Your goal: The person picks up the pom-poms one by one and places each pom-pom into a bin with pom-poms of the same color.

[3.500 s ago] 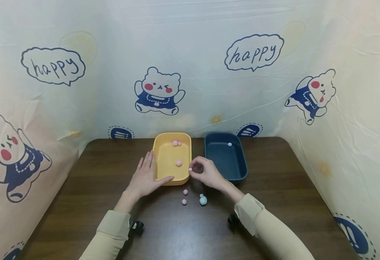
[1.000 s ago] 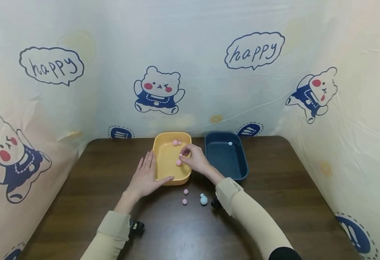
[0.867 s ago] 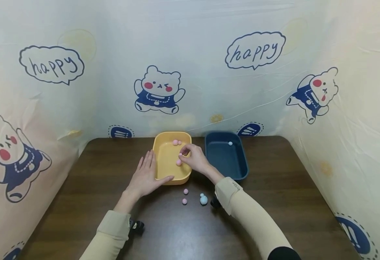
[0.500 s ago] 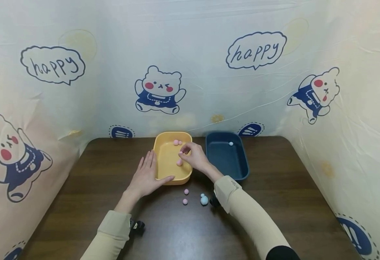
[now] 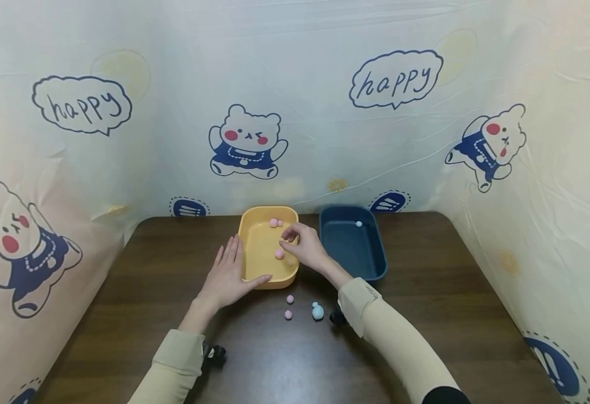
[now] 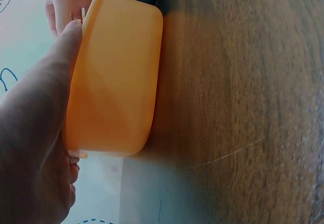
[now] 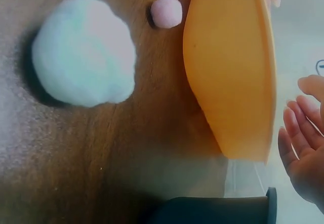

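A yellow tray [image 5: 254,247] stands at the far side of the table. My left hand [image 5: 226,275] rests along its left side, fingers straight, thumb across the front rim. Above the tray's right part hovers my right hand [image 5: 306,247]; the right wrist view shows its thumb and fingers apart, with nothing between them. Inside lie a pink pompom [image 5: 279,254] near the middle and two touching pink pompoms [image 5: 273,223] at the back. A faint pale spot near the right wall is too blurred to tell. Two pink pompoms [image 5: 288,315] lie on the table before the tray.
To the right stands a dark blue tray [image 5: 350,255] with a small light-blue pompom [image 5: 358,224] in it. A larger light-blue pompom [image 5: 317,312], touching a smaller one, sits on the brown table [image 5: 275,370]. A printed curtain [image 5: 315,140] rises behind the table.
My right hand has moved left over the yellow tray with a pink pompom, then parted its thumb and fingers and let it go. My left hand has stayed at the tray.
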A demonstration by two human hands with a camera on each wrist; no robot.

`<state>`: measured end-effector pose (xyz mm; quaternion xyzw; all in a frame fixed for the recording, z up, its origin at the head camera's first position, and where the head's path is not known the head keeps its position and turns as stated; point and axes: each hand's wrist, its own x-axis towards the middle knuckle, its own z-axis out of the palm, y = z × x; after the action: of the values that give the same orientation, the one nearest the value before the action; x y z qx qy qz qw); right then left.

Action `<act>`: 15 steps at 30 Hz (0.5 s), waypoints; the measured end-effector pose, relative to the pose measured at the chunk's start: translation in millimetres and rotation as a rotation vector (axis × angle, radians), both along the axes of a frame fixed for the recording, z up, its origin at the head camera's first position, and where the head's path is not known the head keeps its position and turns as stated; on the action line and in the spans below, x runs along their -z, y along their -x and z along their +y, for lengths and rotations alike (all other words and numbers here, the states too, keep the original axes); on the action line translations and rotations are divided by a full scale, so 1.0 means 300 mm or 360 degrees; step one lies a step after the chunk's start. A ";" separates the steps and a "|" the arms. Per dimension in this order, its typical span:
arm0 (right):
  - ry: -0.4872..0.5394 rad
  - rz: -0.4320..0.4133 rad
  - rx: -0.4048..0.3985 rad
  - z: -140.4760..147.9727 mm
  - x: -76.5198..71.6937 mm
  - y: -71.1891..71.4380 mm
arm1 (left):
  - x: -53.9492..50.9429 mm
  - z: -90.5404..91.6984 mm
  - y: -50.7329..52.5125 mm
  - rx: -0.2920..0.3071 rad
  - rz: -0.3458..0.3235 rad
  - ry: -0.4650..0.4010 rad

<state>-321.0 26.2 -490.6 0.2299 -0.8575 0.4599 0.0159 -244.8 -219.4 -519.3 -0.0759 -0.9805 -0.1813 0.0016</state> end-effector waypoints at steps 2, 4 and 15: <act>0.0020 0.0002 -0.0024 0.007 -0.004 -0.013 | -0.001 0.001 -0.001 -0.0001 -0.0002 -0.0001; 0.0040 0.0000 -0.0056 0.015 -0.009 -0.026 | -0.002 0.001 -0.001 -0.0001 -0.0004 -0.0002; 0.0077 -0.0021 -0.0135 0.072 -0.019 -0.099 | 0.005 -0.001 0.001 -0.0002 0.0004 0.0002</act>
<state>-291.2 47.9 -484.9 0.2626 -0.8358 0.4822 -0.0037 -245.2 -219.6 -520.8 -0.0755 -0.9806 -0.1807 0.0029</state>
